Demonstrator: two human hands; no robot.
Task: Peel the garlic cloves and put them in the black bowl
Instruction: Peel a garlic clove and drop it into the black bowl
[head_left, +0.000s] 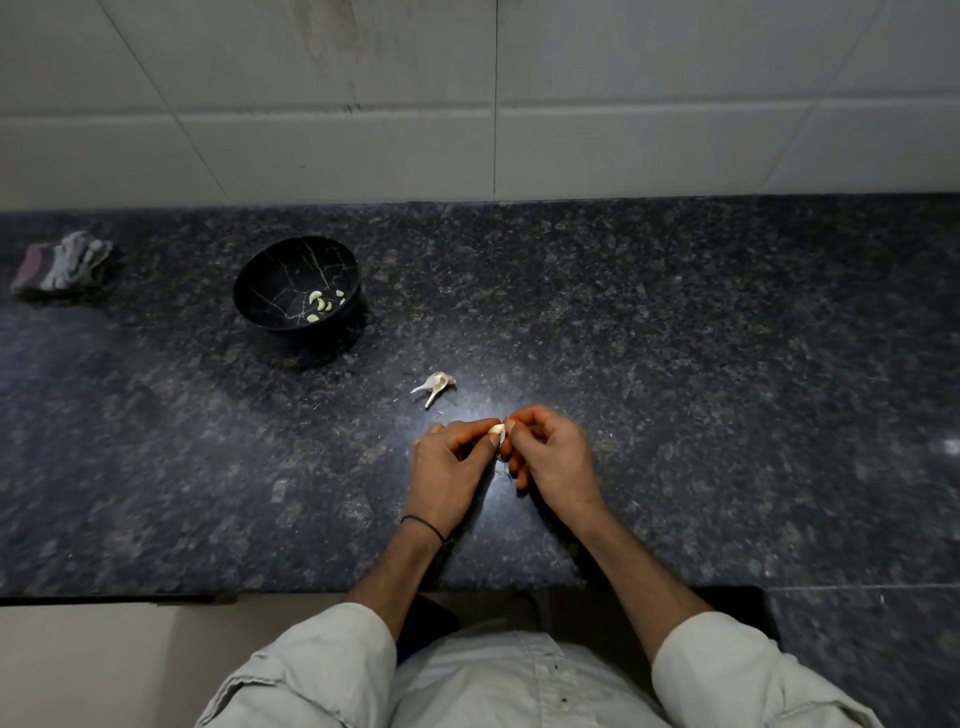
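At the dark granite counter (675, 364), our left hand (449, 462) and right hand (553, 457) pinch one garlic clove (497, 429) between curled fingertips; the black bowl (280, 270) sits well apart, up and left, holding peeled cloves (319, 304); a garlic remnant (435, 385) lies just beyond our hands; a crumpled cloth (62, 265) lies far left.

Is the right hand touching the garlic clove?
Touching. The head view shows the right hand pinching the clove with its fingertips, opposite the left hand, which holds it too; no gap shows.
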